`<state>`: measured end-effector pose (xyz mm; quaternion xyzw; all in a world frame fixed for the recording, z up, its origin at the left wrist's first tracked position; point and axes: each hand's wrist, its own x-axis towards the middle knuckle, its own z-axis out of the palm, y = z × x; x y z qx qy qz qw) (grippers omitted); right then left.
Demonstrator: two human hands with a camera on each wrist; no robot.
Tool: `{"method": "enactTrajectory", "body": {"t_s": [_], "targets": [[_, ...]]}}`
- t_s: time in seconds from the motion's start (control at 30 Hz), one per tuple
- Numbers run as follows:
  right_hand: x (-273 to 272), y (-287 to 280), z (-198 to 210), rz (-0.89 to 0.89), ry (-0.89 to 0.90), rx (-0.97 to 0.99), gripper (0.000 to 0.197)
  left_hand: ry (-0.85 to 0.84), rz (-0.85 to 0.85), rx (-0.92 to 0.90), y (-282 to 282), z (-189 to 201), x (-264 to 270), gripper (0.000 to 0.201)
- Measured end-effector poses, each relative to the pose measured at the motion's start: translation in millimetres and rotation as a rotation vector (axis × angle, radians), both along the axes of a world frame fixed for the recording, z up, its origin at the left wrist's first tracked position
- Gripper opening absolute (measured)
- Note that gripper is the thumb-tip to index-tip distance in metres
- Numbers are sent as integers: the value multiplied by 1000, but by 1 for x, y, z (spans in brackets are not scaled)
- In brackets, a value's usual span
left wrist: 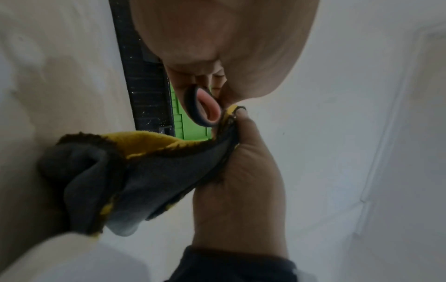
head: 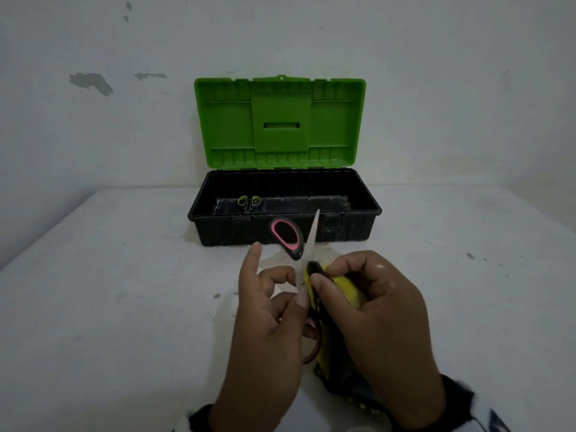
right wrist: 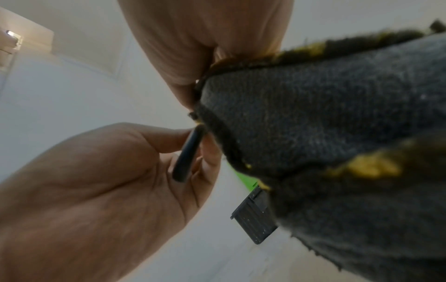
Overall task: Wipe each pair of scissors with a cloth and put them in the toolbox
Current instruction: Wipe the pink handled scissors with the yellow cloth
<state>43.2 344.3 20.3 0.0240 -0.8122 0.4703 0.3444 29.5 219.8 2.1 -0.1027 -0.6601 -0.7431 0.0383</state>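
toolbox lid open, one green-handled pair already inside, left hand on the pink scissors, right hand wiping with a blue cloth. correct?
Not quite: the cloth is yellow and dark grey, not blue, as the head view shows. The rest holds: toolbox lid open, green-handled pair inside, left hand on the pink scissors, right hand wiping.

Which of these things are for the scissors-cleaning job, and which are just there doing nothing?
For the job:
pink-handled scissors, held open in the left hand
yellow and grey cloth, gripped by the right hand
open toolbox
green-handled scissors, already inside it

Just there:
white table
wall with chipped paint
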Motion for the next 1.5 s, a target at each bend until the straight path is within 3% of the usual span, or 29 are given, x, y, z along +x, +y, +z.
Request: {"method": "enactTrajectory", "body": {"t_s": [0.2,0.5,0.77,0.93,1.03,1.13,1.2,1.3,1.5], "targets": [[4,7,4,62,-166,-64,9,-4,34,-48,-6,2,-5,63],[10,20,18,287,-629,215,21,62,117,-92,-12,9,-12,62],[6,30,24,346,-603,108,23,6,73,-81,-26,12,-14,64],[6,36,28,378,-603,100,19,-51,26,22,-32,23,-15,19],[7,37,29,381,-631,150,16,-49,53,21,-32,22,-16,20],[6,38,26,232,-547,205,11,-6,78,-14,-30,21,-14,19],[6,39,26,135,-459,168,26,4,96,-46,-27,19,-12,17],[11,30,35,179,-345,41,18,-6,124,-76,-21,15,-9,17],[9,-7,18,168,-116,425,21,37,174,-137,-11,18,0,20]]}}
